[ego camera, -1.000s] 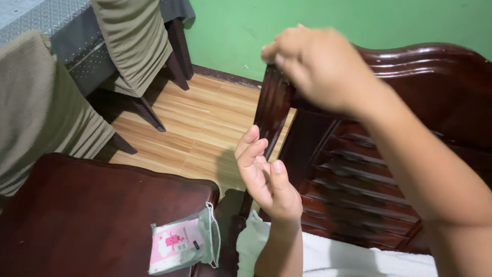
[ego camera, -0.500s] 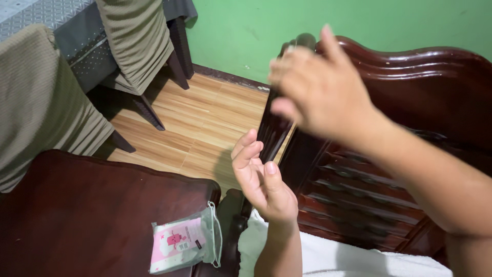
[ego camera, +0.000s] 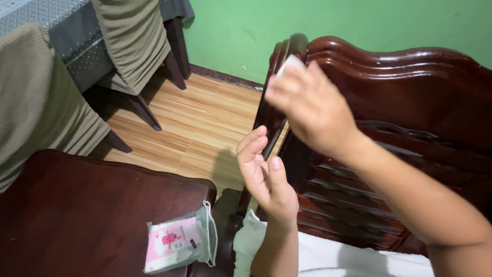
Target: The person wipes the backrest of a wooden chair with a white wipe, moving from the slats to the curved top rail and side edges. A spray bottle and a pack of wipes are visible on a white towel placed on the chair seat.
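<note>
Our right hand (ego camera: 307,105) pinches a small white pad (ego camera: 290,63) against the dark wooden chair post (ego camera: 281,66). Our left hand (ego camera: 265,177) is released, palm beside the post. The pad could slip off the glossy curve, since only fingertips hold it.

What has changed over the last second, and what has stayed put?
The right hand slid from the top of the dark wooden post down its side, then a little back up; a small white pad now shows at its fingertips, pressed to the post. The left hand stayed open against the lower post. The pink and white packet on the dark wooden table has not moved.
</note>
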